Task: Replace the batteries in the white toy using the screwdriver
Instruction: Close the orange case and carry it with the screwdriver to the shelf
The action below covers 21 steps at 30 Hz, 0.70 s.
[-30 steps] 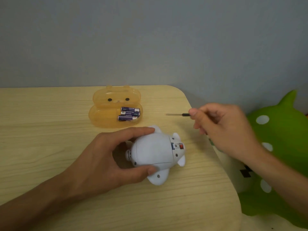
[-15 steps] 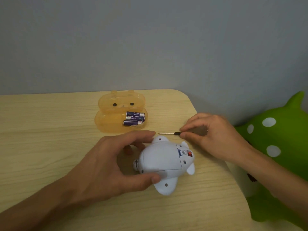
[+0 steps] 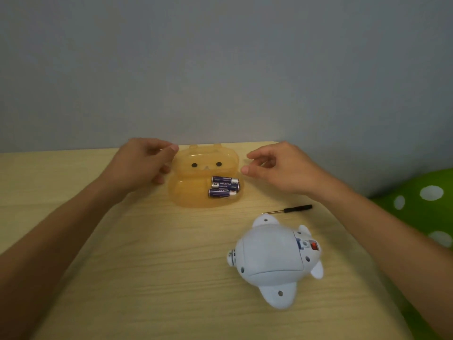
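Observation:
The white toy [image 3: 272, 258] lies belly-up on the wooden table [image 3: 147, 278], with a red switch near its right end. The small black-handled screwdriver [image 3: 293, 209] lies on the table just behind it. An open orange bear-faced case [image 3: 193, 190] holds three dark batteries [image 3: 224, 186]. My left hand [image 3: 142, 163] hovers at the case lid's left edge, fingers curled and apart, holding nothing. My right hand [image 3: 277, 168] hovers just right of the case, fingers apart and empty.
A green plush with white spots [image 3: 421, 202] sits off the table's right edge. A grey wall rises behind the table. The table's rounded right corner lies near my right forearm.
My right hand laid the screwdriver on the table and my left hand let go of the toy. Both hands moved back to either side of the orange case.

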Tool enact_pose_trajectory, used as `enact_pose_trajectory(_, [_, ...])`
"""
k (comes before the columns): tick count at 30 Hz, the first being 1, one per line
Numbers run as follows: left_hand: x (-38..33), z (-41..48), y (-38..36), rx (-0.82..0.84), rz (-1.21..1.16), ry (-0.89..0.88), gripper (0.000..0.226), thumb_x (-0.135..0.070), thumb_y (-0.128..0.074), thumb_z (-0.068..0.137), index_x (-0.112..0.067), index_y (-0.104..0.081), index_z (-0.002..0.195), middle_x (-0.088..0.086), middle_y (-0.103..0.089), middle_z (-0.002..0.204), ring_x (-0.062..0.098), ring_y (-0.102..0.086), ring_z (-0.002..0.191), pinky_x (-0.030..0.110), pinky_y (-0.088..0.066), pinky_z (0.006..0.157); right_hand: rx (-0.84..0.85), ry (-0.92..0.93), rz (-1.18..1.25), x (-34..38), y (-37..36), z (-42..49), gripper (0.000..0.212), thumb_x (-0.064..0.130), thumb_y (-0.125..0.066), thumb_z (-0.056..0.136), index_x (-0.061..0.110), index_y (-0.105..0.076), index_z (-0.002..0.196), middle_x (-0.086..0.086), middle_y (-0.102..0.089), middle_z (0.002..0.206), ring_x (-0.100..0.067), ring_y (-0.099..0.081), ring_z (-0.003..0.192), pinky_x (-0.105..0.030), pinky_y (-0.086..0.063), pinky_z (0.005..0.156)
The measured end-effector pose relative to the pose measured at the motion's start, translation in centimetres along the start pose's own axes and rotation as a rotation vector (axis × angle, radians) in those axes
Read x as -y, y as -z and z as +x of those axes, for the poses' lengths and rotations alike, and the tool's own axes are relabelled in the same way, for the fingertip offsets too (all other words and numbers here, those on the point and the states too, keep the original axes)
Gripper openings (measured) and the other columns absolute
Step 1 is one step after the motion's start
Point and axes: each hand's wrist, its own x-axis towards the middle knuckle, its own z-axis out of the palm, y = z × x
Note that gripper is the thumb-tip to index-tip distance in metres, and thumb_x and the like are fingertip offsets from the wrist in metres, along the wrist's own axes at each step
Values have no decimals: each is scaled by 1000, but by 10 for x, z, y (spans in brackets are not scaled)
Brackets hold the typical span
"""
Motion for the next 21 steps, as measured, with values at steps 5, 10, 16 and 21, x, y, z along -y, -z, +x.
enact_pose_trajectory(5, [-4,7,-8,55,-97,48,35,-19,-77,95,-15,-71,130,6,-77,93,9,-71,58,17,-58,56,27,-40,102,6,-9,15,50,36,-80,90,16,-68,135,9,-70,105,-6,-64,99,-5,-40,76])
enact_pose_trajectory(10, [-5,-1,-2,87,-252,-21,47,0,-78,90,-12,-69,135,7,-75,114,11,-76,63,16,-61,67,8,-47,273,7,-9,16,37,16,-83,88,20,-74,124,1,-76,111,-13,-72,101,-24,-52,89])
enact_pose_trajectory(16, [-9,-18,7,118,-263,-188,38,-3,-82,85,-20,-77,119,3,-77,115,18,-80,96,21,-62,82,-54,-67,481,13,1,7,29,38,-69,98,18,-73,119,-1,-77,117,-20,-81,94,-36,-65,92])
enact_pose_trajectory(21, [-10,-22,13,286,-279,-245,28,-10,-79,84,-18,-76,111,-4,-80,115,11,-76,109,24,-61,91,-53,-14,478,9,6,1,34,41,-75,90,11,-76,105,-2,-79,111,-22,-77,104,-35,-65,89])
